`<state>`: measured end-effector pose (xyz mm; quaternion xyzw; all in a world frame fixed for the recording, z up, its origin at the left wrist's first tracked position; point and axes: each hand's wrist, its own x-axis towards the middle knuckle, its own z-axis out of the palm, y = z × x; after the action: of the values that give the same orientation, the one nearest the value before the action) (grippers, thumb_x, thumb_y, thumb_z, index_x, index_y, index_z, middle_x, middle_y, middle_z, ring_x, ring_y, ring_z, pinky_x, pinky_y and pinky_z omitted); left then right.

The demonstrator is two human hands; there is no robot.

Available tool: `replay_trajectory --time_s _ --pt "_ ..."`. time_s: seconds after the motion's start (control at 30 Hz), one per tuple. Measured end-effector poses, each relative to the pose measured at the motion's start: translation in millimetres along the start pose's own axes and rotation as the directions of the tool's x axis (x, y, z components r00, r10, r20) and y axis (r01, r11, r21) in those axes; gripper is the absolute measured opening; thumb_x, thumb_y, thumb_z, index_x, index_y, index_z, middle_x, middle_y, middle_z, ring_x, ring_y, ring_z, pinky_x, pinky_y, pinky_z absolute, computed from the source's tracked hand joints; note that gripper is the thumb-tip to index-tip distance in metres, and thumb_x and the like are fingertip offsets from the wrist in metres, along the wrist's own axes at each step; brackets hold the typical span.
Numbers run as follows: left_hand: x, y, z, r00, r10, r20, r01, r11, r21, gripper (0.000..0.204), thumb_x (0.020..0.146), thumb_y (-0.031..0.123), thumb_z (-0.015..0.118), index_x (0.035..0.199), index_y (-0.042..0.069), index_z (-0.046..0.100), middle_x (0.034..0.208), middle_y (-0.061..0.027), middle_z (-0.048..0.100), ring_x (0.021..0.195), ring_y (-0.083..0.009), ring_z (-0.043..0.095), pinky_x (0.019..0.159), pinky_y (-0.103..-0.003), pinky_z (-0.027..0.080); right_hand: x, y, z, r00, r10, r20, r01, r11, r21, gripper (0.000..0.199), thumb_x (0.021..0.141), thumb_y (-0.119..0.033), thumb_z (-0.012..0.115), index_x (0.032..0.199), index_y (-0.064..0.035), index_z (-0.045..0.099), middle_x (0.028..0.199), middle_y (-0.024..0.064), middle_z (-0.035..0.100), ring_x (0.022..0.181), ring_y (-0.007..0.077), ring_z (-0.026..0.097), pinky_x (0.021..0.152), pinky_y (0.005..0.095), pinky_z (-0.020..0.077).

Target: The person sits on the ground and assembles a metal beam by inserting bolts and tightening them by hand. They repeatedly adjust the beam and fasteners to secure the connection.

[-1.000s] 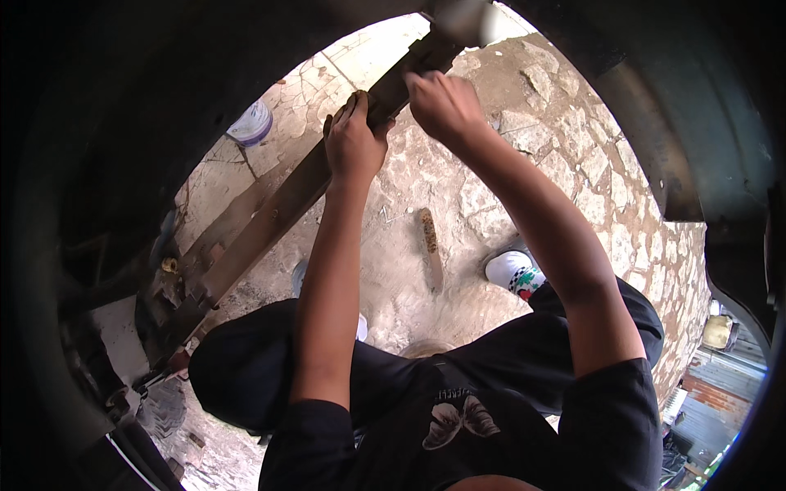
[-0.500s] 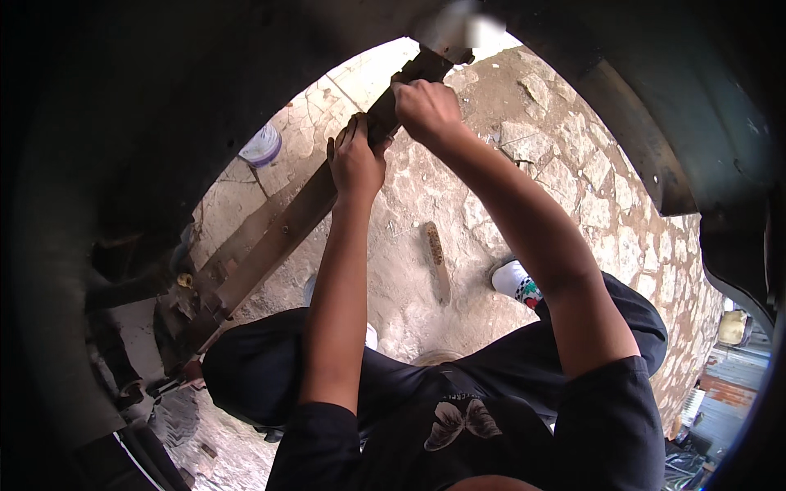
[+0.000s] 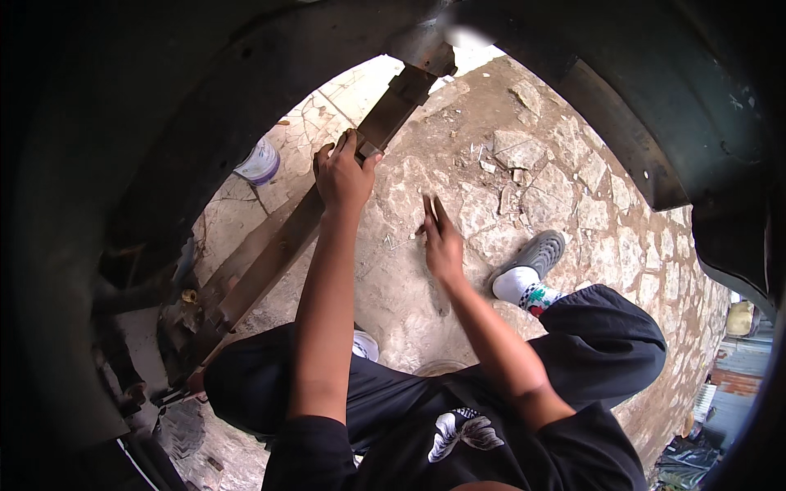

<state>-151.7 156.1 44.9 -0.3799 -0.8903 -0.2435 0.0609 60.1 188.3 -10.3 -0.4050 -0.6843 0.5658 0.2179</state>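
A long brown metal beam (image 3: 274,250) runs slantwise from the lower left toward the top middle. My left hand (image 3: 345,180) is closed around it partway along, with fingers over the top face and the thumb on the right side. Beyond the hand, the beam's upper part (image 3: 393,110) meets a bracket-like end. My right hand (image 3: 444,252) is off the beam, low over the ground, with two fingers stretched out and apart. Beneath it lies a narrow brush-like tool (image 3: 443,304), mostly covered by the hand; only its lower end shows.
Dark curved metal panels (image 3: 696,98) frame the view on both sides and above. A white and purple tub (image 3: 260,162) stands on paving at the left. Uneven stones and dirt (image 3: 524,151) cover the ground, with small debris. My right foot wears a grey clog (image 3: 542,252).
My right hand has let go of the beam's upper part and moved down over the tool on the ground. My left hand stays on the beam. My right foot shows more fully.
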Motion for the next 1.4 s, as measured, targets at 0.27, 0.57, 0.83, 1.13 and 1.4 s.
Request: replay_trajectory --time_s 0.27,0.57,0.83,1.13,1.4 --pt "-44 -2 21 0.965 -0.093 -0.244 0.021 0.960 -0.280 0.048 0.096 0.042 0.071 0.129 0.006 0.071 0.132 -0.0139 0.070 0.140 -0.0389 0.048 0.123 -0.045 0.029 -56 49 25 0.874 0.449 0.185 -0.477 0.728 0.491 0.036 0.102 -0.018 0.052 0.135 -0.0065 0.057 0.098 0.0025 0.072 0.092 0.0152 0.070 0.068 0.0264 0.0445" --pt "-51 0 4 0.972 -0.159 -0.171 0.077 0.909 -0.410 0.036 0.104 0.037 0.061 0.120 0.009 0.076 0.126 -0.0129 0.072 0.134 -0.0382 0.055 0.117 -0.047 0.035 -4 -38 1 0.843 0.375 0.386 -0.527 0.721 0.450 0.049 0.105 -0.055 0.047 0.091 -0.0098 0.058 0.068 -0.0042 0.047 0.050 0.0107 0.046 0.050 0.0269 0.0351" --pt "-23 3 -8 0.978 -0.177 -0.108 0.117 0.902 -0.416 0.076 0.092 0.054 0.071 0.145 0.002 0.056 0.134 -0.0261 0.065 0.124 -0.0445 0.062 0.105 -0.046 0.049 48 -52 24 0.994 -0.019 -0.108 0.020 1.000 0.002 0.062 0.104 -0.056 0.053 0.078 -0.0030 0.071 0.067 0.0132 0.068 0.061 0.0258 0.066 0.063 0.0373 0.0506" --pt "-2 -6 6 0.983 -0.157 -0.097 0.115 0.932 -0.344 0.076 0.070 0.034 0.093 0.132 0.000 0.064 0.118 -0.0204 0.070 0.116 -0.0373 0.064 0.102 -0.046 0.050 151 -106 14 1.000 -0.005 -0.010 -0.001 0.882 -0.471 0.063 0.091 -0.066 0.065 0.080 -0.0064 0.081 0.078 0.0135 0.076 0.078 0.0316 0.075 0.082 0.0412 0.0561" --pt "15 -4 -8 0.972 -0.232 0.026 0.229 0.927 -0.296 0.070 0.062 0.034 0.097 0.118 0.002 0.068 0.116 -0.0174 0.071 0.113 -0.0366 0.065 0.099 -0.045 0.052 191 -78 41 0.980 0.136 -0.149 -0.144 0.989 -0.044 0.071 0.066 -0.057 0.090 0.102 0.0011 0.071 0.091 0.0161 0.077 0.088 0.0254 0.076 0.082 0.0339 0.0575"
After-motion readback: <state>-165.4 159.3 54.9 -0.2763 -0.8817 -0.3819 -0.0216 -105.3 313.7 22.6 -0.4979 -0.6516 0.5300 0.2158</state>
